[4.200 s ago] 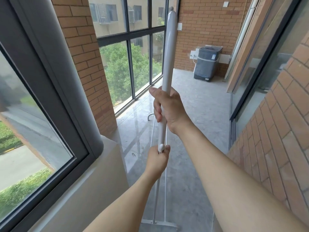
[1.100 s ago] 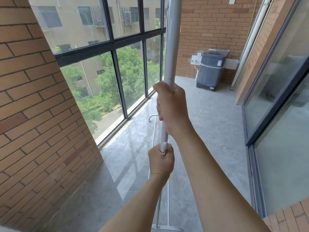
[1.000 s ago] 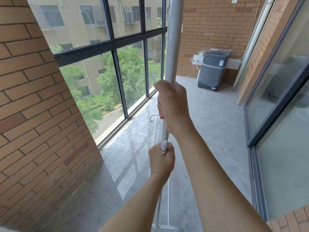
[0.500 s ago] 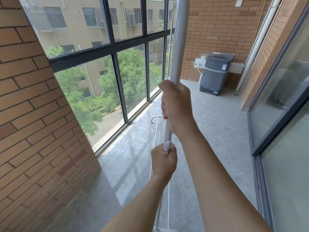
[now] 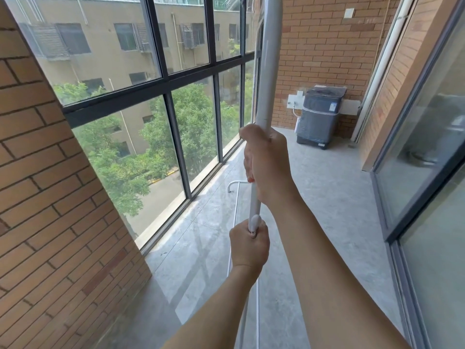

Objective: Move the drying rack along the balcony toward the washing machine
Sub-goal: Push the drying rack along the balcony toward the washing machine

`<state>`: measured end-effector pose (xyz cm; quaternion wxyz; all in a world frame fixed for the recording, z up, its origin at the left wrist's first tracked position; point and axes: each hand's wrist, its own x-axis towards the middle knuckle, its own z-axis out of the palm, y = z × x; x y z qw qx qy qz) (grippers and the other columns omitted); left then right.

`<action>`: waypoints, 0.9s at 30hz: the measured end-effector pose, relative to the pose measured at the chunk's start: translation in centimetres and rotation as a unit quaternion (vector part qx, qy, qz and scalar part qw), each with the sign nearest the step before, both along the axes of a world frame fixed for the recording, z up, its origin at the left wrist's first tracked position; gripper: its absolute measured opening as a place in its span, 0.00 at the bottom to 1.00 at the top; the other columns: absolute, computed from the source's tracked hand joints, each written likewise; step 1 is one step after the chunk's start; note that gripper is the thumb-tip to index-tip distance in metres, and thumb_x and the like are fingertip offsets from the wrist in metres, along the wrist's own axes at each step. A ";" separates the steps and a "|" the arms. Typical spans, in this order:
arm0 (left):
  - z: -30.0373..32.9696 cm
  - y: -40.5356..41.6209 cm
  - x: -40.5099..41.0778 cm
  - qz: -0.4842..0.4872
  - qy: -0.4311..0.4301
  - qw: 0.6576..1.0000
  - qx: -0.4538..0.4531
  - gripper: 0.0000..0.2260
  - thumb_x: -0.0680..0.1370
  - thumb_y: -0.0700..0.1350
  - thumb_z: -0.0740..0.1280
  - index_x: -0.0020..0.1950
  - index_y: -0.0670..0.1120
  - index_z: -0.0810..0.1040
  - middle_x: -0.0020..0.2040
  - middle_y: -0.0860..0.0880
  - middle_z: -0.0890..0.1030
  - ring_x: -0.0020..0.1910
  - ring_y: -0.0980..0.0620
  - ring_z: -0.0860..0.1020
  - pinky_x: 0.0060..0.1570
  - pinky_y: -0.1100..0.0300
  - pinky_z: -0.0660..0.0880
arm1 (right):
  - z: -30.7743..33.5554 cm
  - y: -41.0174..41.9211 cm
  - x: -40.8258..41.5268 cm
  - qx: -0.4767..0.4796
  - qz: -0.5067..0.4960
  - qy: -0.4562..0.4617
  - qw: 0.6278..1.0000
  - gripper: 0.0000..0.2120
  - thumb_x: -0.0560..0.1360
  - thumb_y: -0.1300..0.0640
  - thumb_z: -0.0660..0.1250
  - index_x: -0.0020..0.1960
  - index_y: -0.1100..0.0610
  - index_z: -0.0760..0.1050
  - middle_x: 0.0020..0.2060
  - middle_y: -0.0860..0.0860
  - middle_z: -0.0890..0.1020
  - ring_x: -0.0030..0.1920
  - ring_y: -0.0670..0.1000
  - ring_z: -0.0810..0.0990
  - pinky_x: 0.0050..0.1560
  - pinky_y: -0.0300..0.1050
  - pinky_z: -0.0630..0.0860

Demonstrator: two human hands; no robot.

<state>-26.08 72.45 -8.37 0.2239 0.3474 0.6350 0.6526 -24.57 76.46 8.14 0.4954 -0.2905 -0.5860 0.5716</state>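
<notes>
Both hands are closed around the drying rack (image 5: 264, 71): right hand (image 5: 266, 162) above, left hand (image 5: 249, 244) at its near end. Keep it level, clear of the left windows (image 5: 156, 79), heading for the far washing machine (image 5: 319, 119).

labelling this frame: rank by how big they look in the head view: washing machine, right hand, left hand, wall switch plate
1. right hand
2. washing machine, close to the right hand, and it only looks small because it is far
3. left hand
4. wall switch plate
</notes>
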 end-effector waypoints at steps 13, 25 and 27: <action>-0.1 4.4 -4.2 -0.001 0.011 1.000 -0.014 0.27 0.74 0.31 0.60 0.21 0.52 0.55 0.20 0.56 0.57 0.23 0.56 0.55 0.24 0.63 0.54 | 0.3 4.1 -3.9 0.006 0.001 0.001 1.000 0.10 0.65 0.51 0.64 0.32 0.53 0.65 0.20 0.44 0.62 0.21 0.47 0.59 0.25 0.40 0.58; 0.1 9.0 -5.0 0.018 0.018 1.000 -0.012 0.26 0.75 0.32 0.61 0.24 0.51 0.55 0.24 0.57 0.56 0.27 0.53 0.56 0.27 0.57 0.54 | 0.7 8.6 -4.6 0.014 0.020 0.007 1.000 0.10 0.67 0.51 0.64 0.32 0.53 0.65 0.19 0.43 0.63 0.21 0.46 0.60 0.23 0.39 0.59; 0.2 9.8 -4.9 0.019 0.019 1.000 -0.011 0.27 0.75 0.32 0.61 0.23 0.53 0.55 0.22 0.57 0.56 0.27 0.55 0.55 0.27 0.57 0.54 | 0.9 9.5 -4.6 0.018 0.020 0.004 1.000 0.11 0.67 0.51 0.64 0.32 0.54 0.64 0.19 0.43 0.63 0.21 0.47 0.60 0.23 0.39 0.59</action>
